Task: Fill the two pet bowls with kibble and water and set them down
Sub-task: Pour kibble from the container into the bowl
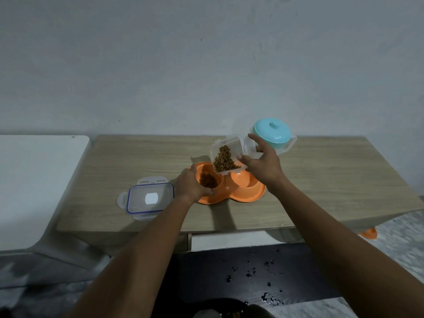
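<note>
From the head view, a wooden bench (pixel 321 175) stands against a pale wall, with a white surface (pixel 34 180) just beside it on the left. A clear lid (pixel 150 198) with a blue seal lies flat on the bench, just left of the orange double pet bowl (pixel 250 191). A teal lidded jug (pixel 273 134) stands behind the bowl on the right, partly hidden by the right hand (pixel 263 164). Dark specks are scattered on the dark floor mat (pixel 263 271) below. The left hand (pixel 192 182) curls its fingers around the bowl's left rim, thumb at the near edge. The right hand's fingers are closed on a clear container (pixel 229 154), tilted toward the left compartment, where kibble (pixel 208 180) already lies; more kibble sits inside the container. The right compartment looks bare.
</note>
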### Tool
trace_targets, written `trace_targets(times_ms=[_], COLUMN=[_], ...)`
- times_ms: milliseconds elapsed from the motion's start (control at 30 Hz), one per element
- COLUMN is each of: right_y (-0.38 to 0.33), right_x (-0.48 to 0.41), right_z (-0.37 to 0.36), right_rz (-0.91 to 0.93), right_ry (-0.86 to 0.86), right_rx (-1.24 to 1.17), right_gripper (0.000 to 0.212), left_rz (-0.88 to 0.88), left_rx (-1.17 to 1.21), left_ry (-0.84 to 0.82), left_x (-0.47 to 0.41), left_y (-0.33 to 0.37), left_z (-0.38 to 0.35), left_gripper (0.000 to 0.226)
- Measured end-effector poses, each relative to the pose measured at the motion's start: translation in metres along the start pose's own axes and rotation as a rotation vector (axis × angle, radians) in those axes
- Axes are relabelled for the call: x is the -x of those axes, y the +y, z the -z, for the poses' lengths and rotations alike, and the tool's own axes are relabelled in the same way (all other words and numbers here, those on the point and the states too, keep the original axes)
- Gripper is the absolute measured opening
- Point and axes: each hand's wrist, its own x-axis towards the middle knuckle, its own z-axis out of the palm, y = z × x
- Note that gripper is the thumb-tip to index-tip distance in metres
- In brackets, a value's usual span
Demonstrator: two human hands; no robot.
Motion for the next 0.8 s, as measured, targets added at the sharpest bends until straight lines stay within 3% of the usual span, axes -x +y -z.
trace_targets(times_ms=[133, 533, 633, 800], right_y=[0.006, 0.013, 0.018, 0.047], right_x=[-0.002, -0.044, -0.07, -0.123], right_z=[0.002, -0.021, -0.046, -0.095], right_rz=[0.006, -0.415, -0.451, -0.516], right_ry=[0.011, -0.008, -0.061, -0.172], right_rx=[0.004, -0.599, -0.609, -0.502], right_gripper=[0.07, 0.056, 0.049, 0.062], left_rz=[0.006, -0.002, 0.003, -0.005], left_rx=[-0.005, -0.08, -0.08, -0.074], left_ry=[-0.004, -0.014, -0.013, -0.027], left_x=[0.003, -0.001, -0.002, -0.01], left_y=[0.003, 0.01, 0.014, 0.009], left_z=[0.002, 0.009, 0.01, 0.01], left_gripper=[0.102, 0.106, 0.112, 0.112])
